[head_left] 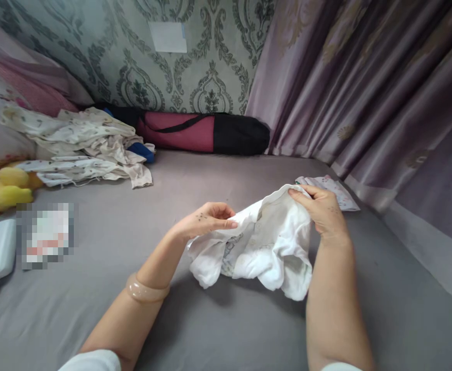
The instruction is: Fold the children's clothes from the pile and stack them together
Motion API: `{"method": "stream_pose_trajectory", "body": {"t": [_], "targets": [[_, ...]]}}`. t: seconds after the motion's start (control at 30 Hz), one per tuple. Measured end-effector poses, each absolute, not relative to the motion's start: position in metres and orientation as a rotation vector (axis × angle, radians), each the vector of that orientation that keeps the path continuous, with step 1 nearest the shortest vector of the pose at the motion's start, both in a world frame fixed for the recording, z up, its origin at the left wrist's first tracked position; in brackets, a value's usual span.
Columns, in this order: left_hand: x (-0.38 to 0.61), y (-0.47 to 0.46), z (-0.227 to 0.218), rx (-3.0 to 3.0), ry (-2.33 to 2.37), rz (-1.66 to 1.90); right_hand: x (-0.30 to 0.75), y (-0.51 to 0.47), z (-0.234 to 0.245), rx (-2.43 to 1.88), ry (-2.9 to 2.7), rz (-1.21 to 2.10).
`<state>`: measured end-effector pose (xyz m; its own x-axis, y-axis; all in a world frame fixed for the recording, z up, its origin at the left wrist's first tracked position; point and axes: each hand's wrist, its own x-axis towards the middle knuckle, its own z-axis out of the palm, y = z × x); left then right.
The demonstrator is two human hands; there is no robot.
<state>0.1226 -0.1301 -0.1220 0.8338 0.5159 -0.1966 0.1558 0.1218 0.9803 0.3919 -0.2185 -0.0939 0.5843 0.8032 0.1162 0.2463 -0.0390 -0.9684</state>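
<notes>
Head view: outstretched hands (202, 220) (329, 212), apart, pinch a white garment (266, 239) by its edge.

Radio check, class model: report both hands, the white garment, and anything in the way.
Left hand, right hand: both gripping upper edge. White garment: crumpled, held over grey sheet. Nearby: folded patterned cloth just beyond right hand, not visibly blocking.
</notes>
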Motion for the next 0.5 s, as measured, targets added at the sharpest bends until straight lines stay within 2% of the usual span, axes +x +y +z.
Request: {"method": "stream_pose_trajectory", "body": {"t": [0.27,0.5], "targets": [[0.119,-0.127,-0.124,1.595,0.495,0.402,0.396,-0.217,-0.097,-1.587,-0.92,0.579],[0.101,-0.117,-0.107,1.663,0.687,0.618,0.39,-0.219,-0.091,-1.633,-1.037,0.682]]}}
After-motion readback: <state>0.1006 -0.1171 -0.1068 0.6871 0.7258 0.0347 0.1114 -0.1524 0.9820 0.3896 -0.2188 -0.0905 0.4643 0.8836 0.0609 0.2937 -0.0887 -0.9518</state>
